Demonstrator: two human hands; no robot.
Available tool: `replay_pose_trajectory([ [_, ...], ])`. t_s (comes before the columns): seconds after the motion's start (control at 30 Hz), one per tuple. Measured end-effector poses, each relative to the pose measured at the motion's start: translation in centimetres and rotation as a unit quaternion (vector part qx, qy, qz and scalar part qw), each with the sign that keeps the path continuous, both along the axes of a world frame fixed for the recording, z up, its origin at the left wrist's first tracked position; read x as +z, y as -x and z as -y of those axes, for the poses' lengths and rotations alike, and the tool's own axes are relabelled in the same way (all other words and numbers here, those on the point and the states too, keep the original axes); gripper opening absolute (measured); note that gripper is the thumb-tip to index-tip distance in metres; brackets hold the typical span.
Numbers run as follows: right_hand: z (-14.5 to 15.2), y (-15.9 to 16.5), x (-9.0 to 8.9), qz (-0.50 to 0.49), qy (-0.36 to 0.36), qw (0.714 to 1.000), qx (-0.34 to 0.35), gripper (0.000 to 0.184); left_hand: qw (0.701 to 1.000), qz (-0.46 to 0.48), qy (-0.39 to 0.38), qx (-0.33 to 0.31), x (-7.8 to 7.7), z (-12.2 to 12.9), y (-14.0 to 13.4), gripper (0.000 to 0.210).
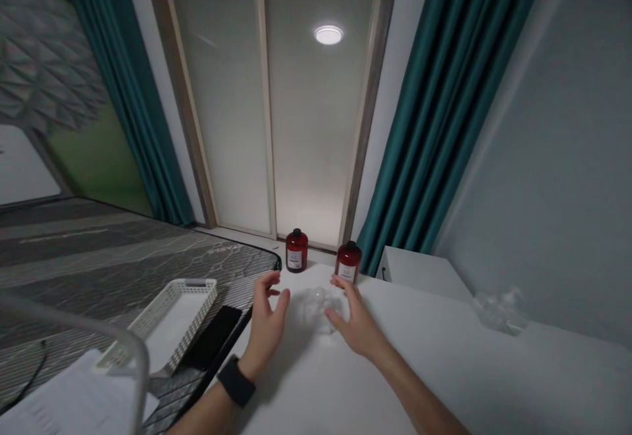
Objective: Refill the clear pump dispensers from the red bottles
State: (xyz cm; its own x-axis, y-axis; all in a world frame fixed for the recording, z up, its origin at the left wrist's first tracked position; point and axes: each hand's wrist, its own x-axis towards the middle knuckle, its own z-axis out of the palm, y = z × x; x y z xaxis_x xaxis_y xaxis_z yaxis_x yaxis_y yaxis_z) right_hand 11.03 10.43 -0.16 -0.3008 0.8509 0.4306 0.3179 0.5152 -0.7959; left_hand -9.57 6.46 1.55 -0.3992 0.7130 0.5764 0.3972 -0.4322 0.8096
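A clear, see-through object [318, 310] with a rounded knob-like top stands on the white table between my two hands; its exact kind is hard to make out. My left hand [268, 313] is to its left, with thumb and fingers bent and apart, holding nothing. On the other side my right hand [353, 320] is spread, its thumb close to the clear object; whether they touch I cannot tell. Just beyond my right fingertips is a dark red bottle [348, 262] with a black cap and white label. A similar red bottle [297, 251] stands farther left, past my left hand.
Left of the table lies a bed-like patterned surface [123, 244] with a white perforated basket [170, 320], a black flat item [214, 336] and papers [83, 399]. A grey curved bar [141, 369] crosses the lower left. Crumpled clear plastic [501, 310] sits at right, near a white cabinet [424, 270].
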Motion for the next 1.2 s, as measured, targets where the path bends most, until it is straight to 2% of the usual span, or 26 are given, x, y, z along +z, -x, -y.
replay_pose_trajectory([
  [0.07, 0.4, 0.5, -0.6, 0.020, 0.037, 0.999, 0.005, 0.076, 0.999, 0.027, 0.029, 0.026, 0.1, -1.2, 1.1, 0.034],
  [0.13, 0.4, 0.9, -1.0, 0.025, 0.061, 0.998, 0.006, 0.080, 0.998, 0.022, 0.057, 0.029, 0.2, -2.5, 1.9, 0.038],
  [0.3, 0.1, 0.8, -1.4, 0.019, 0.071, 0.997, -0.002, 0.066, 0.989, -0.116, 0.084, 0.047, 0.9, -7.4, 2.4, 0.054],
  [0.37, 0.2, 0.6, -1.6, 0.016, 0.066, 0.998, -0.014, 0.059, 0.986, -0.132, 0.085, 0.051, 1.5, -9.9, 2.3, 0.058],
  [0.47, 0.4, 0.4, -1.7, 0.011, 0.068, 0.997, -0.025, 0.058, 0.983, -0.142, 0.100, 0.059, 2.2, -13.3, 2.1, 0.063],
  [0.6, 0.5, 0.3, -1.5, 0.018, 0.076, 0.997, -0.028, 0.059, 0.980, -0.150, 0.116, 0.063, 2.0, -15.5, 1.8, 0.069],
  [0.77, 0.6, 0.4, -1.3, 0.014, 0.074, 0.997, -0.027, 0.059, 0.981, -0.142, 0.111, 0.073, 0.7, -15.6, 1.3, 0.061],
  [0.87, 0.7, 0.4, -1.5, 0.011, 0.066, 0.997, -0.024, 0.059, 0.985, -0.133, 0.091, 0.068, 0.7, -15.0, 1.0, 0.056],
  [1.03, 0.8, 0.7, -1.5, 0.003, 0.073, 0.997, -0.024, 0.060, 0.992, -0.104, 0.051, 0.047, 2.5, -12.6, 0.6, 0.056],
  [1.2, 0.9, 0.3, -1.7, -0.026, 0.077, 0.996, -0.022, 0.069, 0.996, -0.082, 0.020, 0.007, 4.4, -8.4, 0.0, 0.056],
])
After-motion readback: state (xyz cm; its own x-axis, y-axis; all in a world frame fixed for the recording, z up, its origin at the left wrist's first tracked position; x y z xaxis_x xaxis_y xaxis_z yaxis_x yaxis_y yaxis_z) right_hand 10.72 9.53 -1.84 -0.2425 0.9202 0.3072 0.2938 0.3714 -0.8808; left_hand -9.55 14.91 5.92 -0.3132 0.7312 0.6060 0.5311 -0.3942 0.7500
